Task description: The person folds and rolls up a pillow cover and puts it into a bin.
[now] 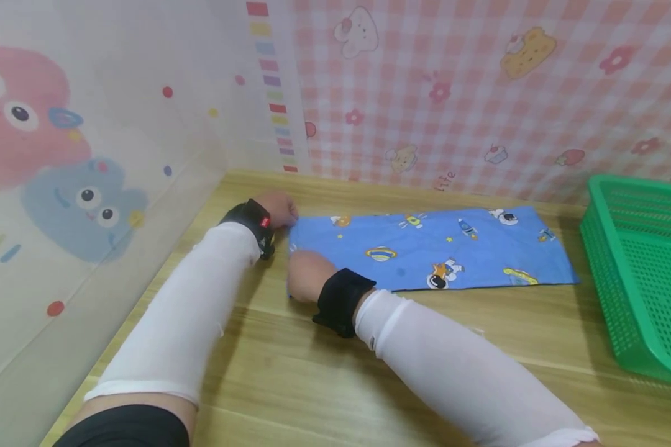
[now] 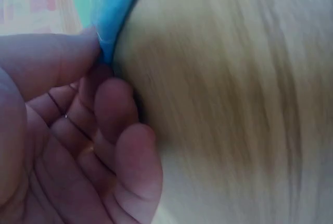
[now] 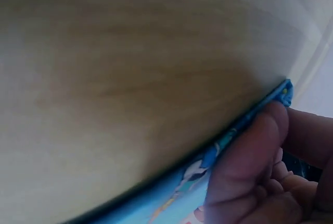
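A blue cloth [image 1: 402,251] printed with astronauts, rockets and planets lies flat on the wooden table in a long folded strip. At its far left corner, my left hand [image 1: 278,209] pinches the edge; the left wrist view shows the cloth's tip [image 2: 108,36] between thumb and fingers. My right hand [image 1: 311,275] holds the near left corner. In the right wrist view, that cloth corner [image 3: 283,92] sits between thumb and finger, with the long edge trailing away. The cloth's right end lies free of both hands.
A green plastic basket [image 1: 615,273] with perforated sides stands on the right, close to the cloth's right end. Behind rises a pink checked wall covering [image 1: 453,93]; a white cartoon-printed wall [image 1: 162,136] borders the left. Wooden tabletop [image 1: 291,372] shows in front.
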Available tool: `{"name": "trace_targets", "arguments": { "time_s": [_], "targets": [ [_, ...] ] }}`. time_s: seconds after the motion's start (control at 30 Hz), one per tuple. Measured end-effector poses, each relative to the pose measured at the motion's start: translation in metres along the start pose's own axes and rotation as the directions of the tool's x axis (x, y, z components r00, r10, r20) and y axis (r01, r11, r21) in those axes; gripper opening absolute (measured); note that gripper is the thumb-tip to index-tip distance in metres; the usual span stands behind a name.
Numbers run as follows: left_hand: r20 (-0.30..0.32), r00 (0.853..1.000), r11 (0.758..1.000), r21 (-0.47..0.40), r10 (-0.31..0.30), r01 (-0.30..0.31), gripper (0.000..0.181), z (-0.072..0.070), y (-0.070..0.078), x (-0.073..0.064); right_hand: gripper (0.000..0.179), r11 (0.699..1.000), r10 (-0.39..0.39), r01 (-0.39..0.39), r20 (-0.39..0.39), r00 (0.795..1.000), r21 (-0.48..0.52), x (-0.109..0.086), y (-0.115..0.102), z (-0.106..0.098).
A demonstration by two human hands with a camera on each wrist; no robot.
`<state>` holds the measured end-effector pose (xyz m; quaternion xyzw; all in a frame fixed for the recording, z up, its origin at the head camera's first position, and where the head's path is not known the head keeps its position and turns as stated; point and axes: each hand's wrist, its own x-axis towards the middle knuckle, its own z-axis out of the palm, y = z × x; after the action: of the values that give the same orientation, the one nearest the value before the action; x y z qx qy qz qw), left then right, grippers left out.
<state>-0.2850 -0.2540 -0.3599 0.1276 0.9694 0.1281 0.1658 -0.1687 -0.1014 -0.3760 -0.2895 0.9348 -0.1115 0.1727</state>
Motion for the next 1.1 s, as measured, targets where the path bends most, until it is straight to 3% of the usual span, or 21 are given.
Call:
{"name": "trace_targets", "arguments": {
  "time_s": [0.17, 0.3, 0.43, 0.6, 0.7, 0.83, 0.93, 1.1],
  "targets": [
    [-0.049, 0.999, 0.997, 0.080, -0.016, 0.020, 0.039, 0.002, 0.009, 0.002, 0.009, 0.992, -0.096, 0.088, -0.086, 0.992, -0.086, -0.006, 0.000, 0.003],
    [-0.097, 0.993, 0.987, 0.140, -0.063, 0.077, 0.031, 0.001, 0.022, -0.002, 0.008, 0.982, -0.149, 0.137, -0.091, 0.985, -0.129, -0.010, -0.003, 0.001],
    [-0.105, 0.989, 0.988, 0.109, -0.101, 0.112, 0.026, -0.001, 0.030, -0.007, 0.010, 0.988, -0.122, 0.115, -0.064, 0.990, -0.104, -0.012, -0.009, -0.003],
    [-0.084, 0.995, 0.991, 0.116, -0.056, 0.065, 0.027, 0.002, 0.027, -0.006, 0.014, 0.988, -0.123, 0.113, -0.089, 0.988, -0.109, -0.012, -0.012, -0.001],
    [-0.073, 0.997, 0.998, 0.049, -0.035, 0.039, 0.028, 0.007, 0.021, -0.003, 0.007, 0.978, -0.145, 0.129, -0.094, 0.985, -0.164, -0.009, -0.012, 0.004],
    [-0.075, 0.996, 0.995, -0.097, -0.043, 0.036, 0.007, 0.015, 0.012, 0.000, 0.007, 0.966, -0.163, 0.143, -0.075, 0.984, -0.217, -0.005, -0.010, 0.008],
    [-0.074, 0.997, 0.989, -0.150, -0.032, 0.020, 0.011, 0.019, 0.006, 0.001, 0.010, 0.970, -0.149, 0.136, -0.051, 0.987, -0.202, -0.002, -0.008, 0.009],
    [-0.076, 0.997, 0.986, -0.167, 0.014, -0.027, 0.017, 0.019, -0.003, 0.002, 0.019, 0.993, -0.065, 0.064, -0.004, 0.998, -0.095, 0.000, -0.004, 0.006]
  ]
}}
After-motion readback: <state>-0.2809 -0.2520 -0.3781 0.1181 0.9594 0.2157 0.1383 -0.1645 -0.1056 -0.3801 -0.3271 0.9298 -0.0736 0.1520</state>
